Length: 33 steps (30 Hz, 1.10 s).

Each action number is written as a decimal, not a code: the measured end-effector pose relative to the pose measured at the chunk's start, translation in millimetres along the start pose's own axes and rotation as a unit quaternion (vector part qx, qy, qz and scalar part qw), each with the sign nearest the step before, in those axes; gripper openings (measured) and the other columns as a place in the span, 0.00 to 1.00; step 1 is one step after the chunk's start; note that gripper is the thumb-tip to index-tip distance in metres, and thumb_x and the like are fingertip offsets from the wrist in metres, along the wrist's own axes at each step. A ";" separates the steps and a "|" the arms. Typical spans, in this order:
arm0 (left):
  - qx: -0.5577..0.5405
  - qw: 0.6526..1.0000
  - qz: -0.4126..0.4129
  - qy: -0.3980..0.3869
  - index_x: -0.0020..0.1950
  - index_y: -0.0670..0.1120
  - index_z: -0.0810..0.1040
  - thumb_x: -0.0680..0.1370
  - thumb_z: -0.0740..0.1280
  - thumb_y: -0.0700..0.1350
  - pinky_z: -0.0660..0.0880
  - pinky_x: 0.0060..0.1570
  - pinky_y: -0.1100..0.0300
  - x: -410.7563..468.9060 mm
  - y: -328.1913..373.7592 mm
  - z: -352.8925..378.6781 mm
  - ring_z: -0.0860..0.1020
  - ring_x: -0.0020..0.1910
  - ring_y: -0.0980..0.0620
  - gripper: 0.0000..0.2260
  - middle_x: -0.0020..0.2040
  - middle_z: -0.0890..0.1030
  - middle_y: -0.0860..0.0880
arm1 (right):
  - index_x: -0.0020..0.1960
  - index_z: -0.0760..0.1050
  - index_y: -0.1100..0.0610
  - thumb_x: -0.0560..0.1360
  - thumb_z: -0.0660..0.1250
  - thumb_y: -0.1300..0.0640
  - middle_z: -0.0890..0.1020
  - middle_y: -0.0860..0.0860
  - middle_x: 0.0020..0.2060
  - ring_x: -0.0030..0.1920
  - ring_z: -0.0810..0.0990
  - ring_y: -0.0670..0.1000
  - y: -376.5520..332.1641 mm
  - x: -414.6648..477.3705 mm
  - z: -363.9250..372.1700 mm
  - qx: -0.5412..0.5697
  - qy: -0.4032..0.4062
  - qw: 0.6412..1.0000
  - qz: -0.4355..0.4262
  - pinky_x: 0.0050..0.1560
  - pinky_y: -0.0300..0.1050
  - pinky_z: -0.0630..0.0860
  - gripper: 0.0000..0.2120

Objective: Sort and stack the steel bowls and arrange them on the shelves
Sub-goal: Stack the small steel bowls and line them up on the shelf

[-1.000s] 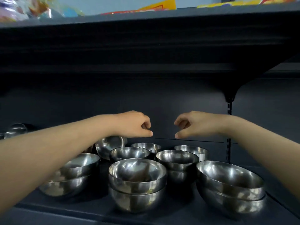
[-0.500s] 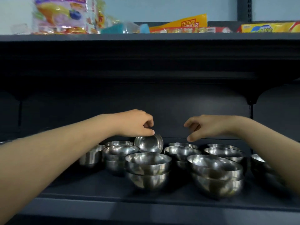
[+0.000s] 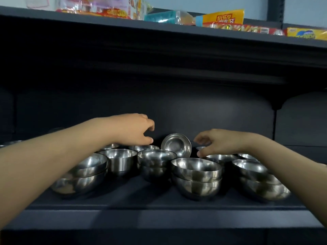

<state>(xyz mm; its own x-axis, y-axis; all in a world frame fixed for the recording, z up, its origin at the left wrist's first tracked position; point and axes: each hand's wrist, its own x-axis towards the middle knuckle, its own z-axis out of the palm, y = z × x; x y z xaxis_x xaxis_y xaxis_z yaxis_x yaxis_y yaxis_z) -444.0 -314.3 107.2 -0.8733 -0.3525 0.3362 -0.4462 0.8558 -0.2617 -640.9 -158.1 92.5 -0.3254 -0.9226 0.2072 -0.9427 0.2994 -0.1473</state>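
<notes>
Several steel bowls stand on the dark shelf (image 3: 159, 200), some nested in pairs: a left stack (image 3: 83, 175), a centre stack (image 3: 196, 175) and a right stack (image 3: 256, 179). One small bowl (image 3: 176, 145) stands tilted on its edge at the back, its inside facing me. My left hand (image 3: 134, 131) hovers just left of it over the back bowls, fingers loosely curled, holding nothing. My right hand (image 3: 217, 142) hovers just right of it, fingers and thumb apart above a back bowl (image 3: 221, 157) whose rim it partly hides.
The shelf's dark back panel (image 3: 194, 112) lies close behind the bowls. An upper shelf (image 3: 159, 32) overhangs, carrying colourful snack packets (image 3: 223, 18). Bare shelf board shows along the front edge.
My left hand's thumb has come off the tilted small bowl, which now stands free between the hands. My right hand has dropped lower toward the back bowls. The view has shifted.
</notes>
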 end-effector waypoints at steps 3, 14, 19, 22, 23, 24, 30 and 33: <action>-0.016 1.000 -0.004 0.007 0.67 0.50 0.69 0.78 0.61 0.55 0.70 0.61 0.56 12.5 -5.7 6.3 0.72 0.60 0.53 0.19 0.62 0.72 0.52 | 0.63 0.73 0.53 0.72 0.72 0.51 0.78 0.47 0.57 0.58 0.77 0.47 5.4 13.0 -1.8 0.011 0.017 1.000 -0.003 0.62 0.43 0.73 0.21; -0.027 0.999 0.001 -0.019 0.62 0.48 0.73 0.76 0.65 0.54 0.71 0.57 0.62 98.1 -18.1 35.8 0.72 0.48 0.57 0.17 0.57 0.75 0.51 | 0.61 0.74 0.53 0.70 0.74 0.55 0.78 0.46 0.50 0.50 0.78 0.44 72.5 85.9 5.4 0.068 0.018 0.997 -0.020 0.48 0.31 0.73 0.20; -0.023 0.999 -0.008 -0.027 0.63 0.47 0.72 0.76 0.65 0.53 0.69 0.54 0.64 145.7 -26.0 52.3 0.71 0.47 0.56 0.18 0.58 0.76 0.50 | 0.61 0.73 0.56 0.68 0.75 0.55 0.80 0.52 0.52 0.53 0.81 0.54 98.4 133.3 9.1 0.049 0.005 0.999 -0.007 0.57 0.50 0.77 0.23; -0.032 0.998 -0.010 -0.048 0.64 0.46 0.71 0.76 0.65 0.53 0.69 0.54 0.63 170.7 -26.4 71.2 0.72 0.50 0.53 0.19 0.59 0.76 0.49 | 0.62 0.72 0.55 0.66 0.74 0.50 0.82 0.57 0.52 0.53 0.81 0.55 105.3 154.0 8.7 0.016 -0.004 1.000 -0.003 0.58 0.54 0.76 0.27; -0.034 0.998 -0.009 -0.052 0.64 0.46 0.71 0.76 0.65 0.53 0.69 0.55 0.63 179.2 -26.2 77.4 0.73 0.53 0.52 0.20 0.59 0.76 0.49 | 0.63 0.71 0.54 0.67 0.74 0.50 0.82 0.57 0.53 0.54 0.81 0.55 107.4 160.4 10.1 0.010 -0.010 1.000 -0.001 0.58 0.53 0.76 0.26; -0.036 0.998 -0.007 -0.052 0.64 0.46 0.71 0.76 0.65 0.53 0.70 0.55 0.62 187.2 -26.2 82.9 0.74 0.55 0.51 0.20 0.59 0.76 0.49 | 0.64 0.71 0.54 0.69 0.74 0.51 0.82 0.56 0.54 0.54 0.81 0.54 108.8 166.1 12.2 0.009 -0.016 1.000 0.002 0.59 0.52 0.76 0.26; -0.068 0.994 0.004 -0.085 0.66 0.46 0.70 0.76 0.65 0.56 0.70 0.56 0.62 219.9 -28.4 102.8 0.74 0.59 0.51 0.23 0.62 0.76 0.50 | 0.64 0.72 0.54 0.70 0.72 0.47 0.80 0.49 0.56 0.56 0.78 0.50 110.2 189.0 25.1 -0.007 -0.031 1.000 -0.001 0.60 0.47 0.75 0.26; -0.086 0.992 0.027 -0.093 0.67 0.46 0.70 0.77 0.65 0.55 0.69 0.54 0.64 224.7 -29.5 108.1 0.75 0.58 0.52 0.22 0.61 0.76 0.49 | 0.63 0.74 0.53 0.71 0.72 0.45 0.81 0.49 0.55 0.54 0.79 0.50 110.2 199.1 31.7 0.009 -0.020 1.000 -0.005 0.58 0.45 0.76 0.24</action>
<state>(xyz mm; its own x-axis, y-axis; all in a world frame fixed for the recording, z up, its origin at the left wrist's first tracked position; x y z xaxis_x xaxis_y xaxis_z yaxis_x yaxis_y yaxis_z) -648.2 -459.7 92.7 -0.9229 -0.3552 0.1484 -0.3724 0.9214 -0.1109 -807.2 -316.5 86.8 -0.3127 -0.9347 0.1689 -0.9441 0.2863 -0.1636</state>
